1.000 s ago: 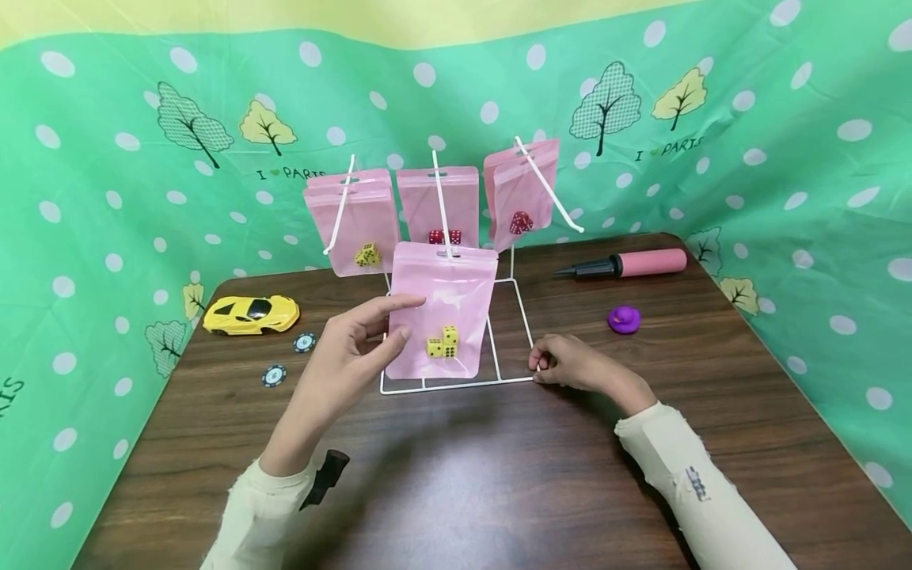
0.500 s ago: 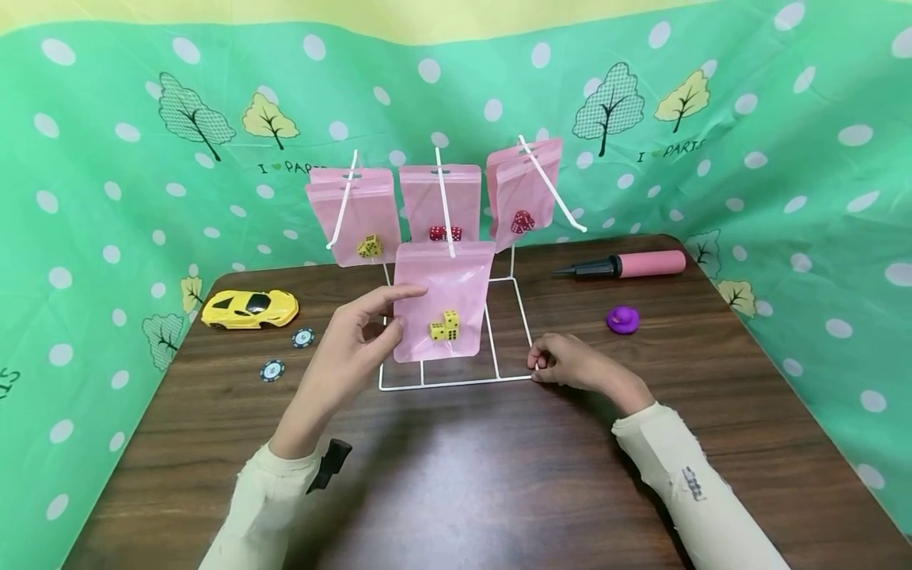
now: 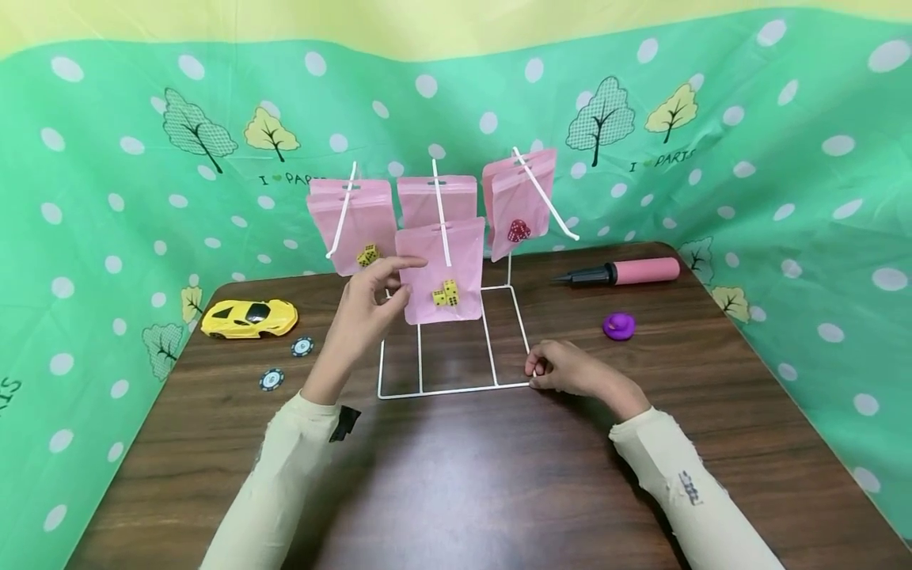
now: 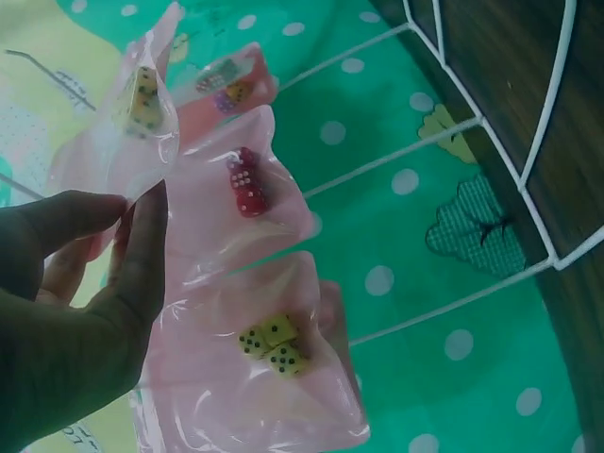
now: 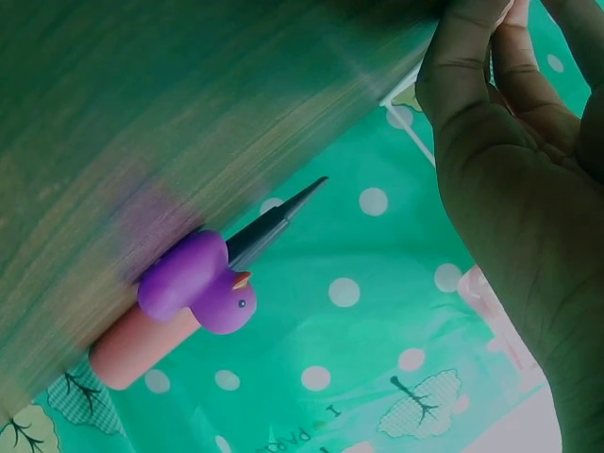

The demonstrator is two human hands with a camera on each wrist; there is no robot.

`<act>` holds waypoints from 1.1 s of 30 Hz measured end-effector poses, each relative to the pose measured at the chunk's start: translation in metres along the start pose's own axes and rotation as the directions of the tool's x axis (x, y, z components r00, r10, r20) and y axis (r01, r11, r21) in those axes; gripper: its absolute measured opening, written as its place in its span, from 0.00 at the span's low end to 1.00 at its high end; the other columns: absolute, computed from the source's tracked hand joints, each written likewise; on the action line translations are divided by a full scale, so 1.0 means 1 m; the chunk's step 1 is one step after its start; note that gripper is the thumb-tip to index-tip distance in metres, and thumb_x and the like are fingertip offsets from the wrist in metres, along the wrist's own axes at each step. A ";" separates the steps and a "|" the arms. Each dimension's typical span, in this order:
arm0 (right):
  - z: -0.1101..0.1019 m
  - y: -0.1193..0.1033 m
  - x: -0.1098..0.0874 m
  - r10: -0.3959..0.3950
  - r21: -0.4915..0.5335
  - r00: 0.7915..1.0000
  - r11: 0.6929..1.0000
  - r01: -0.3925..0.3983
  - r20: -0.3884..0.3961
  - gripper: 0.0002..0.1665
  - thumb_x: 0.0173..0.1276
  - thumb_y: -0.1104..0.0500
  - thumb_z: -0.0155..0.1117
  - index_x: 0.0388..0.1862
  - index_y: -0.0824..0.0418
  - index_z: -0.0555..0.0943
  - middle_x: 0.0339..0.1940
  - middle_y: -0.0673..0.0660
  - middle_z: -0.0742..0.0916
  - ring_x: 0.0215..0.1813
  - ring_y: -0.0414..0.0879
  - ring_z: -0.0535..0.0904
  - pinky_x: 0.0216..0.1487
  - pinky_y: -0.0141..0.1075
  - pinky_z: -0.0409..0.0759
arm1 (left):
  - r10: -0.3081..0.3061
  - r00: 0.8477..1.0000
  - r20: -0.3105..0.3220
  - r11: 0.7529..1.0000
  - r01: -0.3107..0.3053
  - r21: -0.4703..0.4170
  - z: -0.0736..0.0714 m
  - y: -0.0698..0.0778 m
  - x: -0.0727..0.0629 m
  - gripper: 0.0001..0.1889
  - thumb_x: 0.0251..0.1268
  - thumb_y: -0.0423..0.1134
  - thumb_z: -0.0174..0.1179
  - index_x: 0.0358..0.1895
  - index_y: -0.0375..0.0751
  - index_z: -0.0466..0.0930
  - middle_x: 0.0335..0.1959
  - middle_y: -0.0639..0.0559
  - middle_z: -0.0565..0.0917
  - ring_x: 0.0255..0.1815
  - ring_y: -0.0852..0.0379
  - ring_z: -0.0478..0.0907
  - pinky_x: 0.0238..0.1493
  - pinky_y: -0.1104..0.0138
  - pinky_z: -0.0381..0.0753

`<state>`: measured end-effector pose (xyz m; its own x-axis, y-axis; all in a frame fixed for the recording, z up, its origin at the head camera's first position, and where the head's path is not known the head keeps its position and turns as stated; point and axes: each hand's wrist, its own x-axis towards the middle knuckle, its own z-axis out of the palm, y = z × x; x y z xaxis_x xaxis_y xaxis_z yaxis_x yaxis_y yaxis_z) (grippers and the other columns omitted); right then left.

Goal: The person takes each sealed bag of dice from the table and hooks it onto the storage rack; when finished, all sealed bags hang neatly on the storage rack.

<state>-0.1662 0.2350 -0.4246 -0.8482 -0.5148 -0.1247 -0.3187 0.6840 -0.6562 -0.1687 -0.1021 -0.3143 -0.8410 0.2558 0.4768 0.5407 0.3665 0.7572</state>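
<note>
My left hand [image 3: 359,313] pinches the left edge of a pink zip pouch [image 3: 431,261] with yellow dice [image 3: 446,294] inside. That pouch is on the middle hook [image 3: 440,198] of a white wire rack [image 3: 456,391], in front of another pink pouch [image 3: 420,207]. In the left wrist view, thumb and fingertips [image 4: 111,209] meet at the pouch's edge, and red dice [image 4: 247,182] show in the pouch behind. With curled fingers my right hand [image 3: 580,372] grips the front right corner of the rack's base; its fingertips are partly cut off in the right wrist view.
Pink pouches hang on the left hook [image 3: 343,210] and the right hook [image 3: 545,192]. Left of the rack are a yellow toy car [image 3: 251,318] and two poker chips [image 3: 302,347]. A pink hand pump [image 3: 641,271] and purple rubber duck [image 3: 619,326] lie to the right.
My left hand has moved forward and up, sliding the front pouch back along the middle hook; it now covers the red dice behind. My right hand stays at the rack's corner.
</note>
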 end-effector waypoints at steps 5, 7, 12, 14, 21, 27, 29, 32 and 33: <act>0.001 0.002 -0.001 -0.008 -0.005 1.000 1.000 0.008 -0.003 0.08 0.67 0.69 0.77 0.36 0.63 0.83 0.32 0.53 0.81 0.37 0.42 0.75 0.41 0.36 0.76 | -0.003 0.999 -0.032 1.000 0.003 -0.015 0.002 -0.003 0.009 0.21 0.68 0.19 0.59 0.61 0.33 0.87 0.54 0.37 0.86 0.45 0.44 0.85 0.46 0.68 0.80; 0.000 0.001 -0.002 -0.003 -0.009 1.000 1.000 0.003 -0.009 0.08 0.67 0.69 0.77 0.36 0.63 0.84 0.32 0.53 0.81 0.37 0.42 0.75 0.41 0.35 0.76 | -0.010 0.999 -0.037 1.000 0.009 -0.011 0.003 -0.004 0.013 0.20 0.68 0.19 0.58 0.60 0.33 0.87 0.59 0.36 0.86 0.49 0.41 0.87 0.54 0.64 0.84; -0.002 -0.001 -0.004 -0.007 -0.023 1.000 1.000 0.007 -0.019 0.08 0.66 0.68 0.77 0.36 0.62 0.83 0.33 0.54 0.81 0.37 0.43 0.75 0.41 0.35 0.75 | -0.020 0.999 -0.048 1.000 0.020 0.001 0.004 -0.007 0.025 0.18 0.70 0.20 0.58 0.59 0.32 0.87 0.61 0.37 0.86 0.51 0.38 0.86 0.59 0.50 0.85; -0.002 -0.001 -0.004 -0.014 -0.027 1.000 1.000 0.014 -0.018 0.08 0.66 0.68 0.78 0.36 0.62 0.83 0.33 0.54 0.81 0.37 0.42 0.75 0.41 0.35 0.76 | -0.030 0.998 -0.053 1.000 0.030 0.006 0.004 -0.008 0.029 0.18 0.70 0.20 0.58 0.59 0.33 0.87 0.60 0.37 0.87 0.50 0.39 0.86 0.57 0.50 0.85; -0.001 -0.003 -0.002 -0.031 -0.026 0.999 0.999 0.031 -0.010 0.09 0.65 0.68 0.78 0.36 0.63 0.83 0.33 0.54 0.81 0.37 0.42 0.75 0.41 0.35 0.76 | -0.025 0.996 -0.084 0.998 0.030 0.062 0.001 -0.015 0.041 0.17 0.72 0.20 0.58 0.59 0.32 0.87 0.58 0.37 0.88 0.50 0.40 0.87 0.54 0.51 0.86; 0.000 -0.005 0.002 -0.039 -0.031 0.999 0.999 0.039 -0.003 0.08 0.66 0.68 0.78 0.36 0.62 0.84 0.33 0.53 0.81 0.37 0.41 0.75 0.41 0.35 0.75 | -0.042 0.993 -0.110 0.996 0.050 0.075 -0.007 -0.017 0.041 0.15 0.73 0.23 0.60 0.59 0.32 0.87 0.57 0.36 0.88 0.53 0.40 0.88 0.56 0.50 0.86; -0.002 -0.004 0.003 -0.048 -0.008 0.999 0.999 0.048 0.008 0.07 0.67 0.67 0.76 0.36 0.63 0.84 0.33 0.53 0.81 0.35 0.41 0.76 0.38 0.35 0.77 | -0.041 0.993 -0.113 0.994 0.051 0.092 -0.009 -0.017 0.037 0.15 0.74 0.25 0.61 0.59 0.32 0.87 0.56 0.35 0.88 0.54 0.40 0.88 0.56 0.51 0.87; -0.008 0.001 0.003 -0.048 0.066 0.998 0.997 0.045 0.041 0.02 0.72 0.68 0.71 0.41 0.66 0.85 0.33 0.53 0.83 0.33 0.43 0.78 0.34 0.36 0.80 | -0.032 0.993 -0.114 0.987 0.050 0.155 -0.013 -0.017 0.027 0.14 0.76 0.28 0.62 0.60 0.32 0.87 0.56 0.37 0.87 0.54 0.42 0.89 0.56 0.54 0.87; -0.011 0.003 0.002 -0.047 0.093 0.998 0.995 0.042 0.047 0.02 0.74 0.67 0.69 0.43 0.67 0.85 0.34 0.54 0.83 0.32 0.44 0.79 0.33 0.37 0.82 | -0.026 0.993 -0.116 0.981 0.048 0.188 -0.014 -0.017 0.024 0.14 0.77 0.29 0.62 0.60 0.33 0.87 0.55 0.37 0.87 0.54 0.42 0.89 0.56 0.54 0.87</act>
<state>-0.1738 0.2417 -0.4184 -0.8118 -0.5697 -0.1286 -0.3132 0.6105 -0.7275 -0.1983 -0.1153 -0.3095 -0.8512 0.1407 0.5056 0.4940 0.5402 0.6813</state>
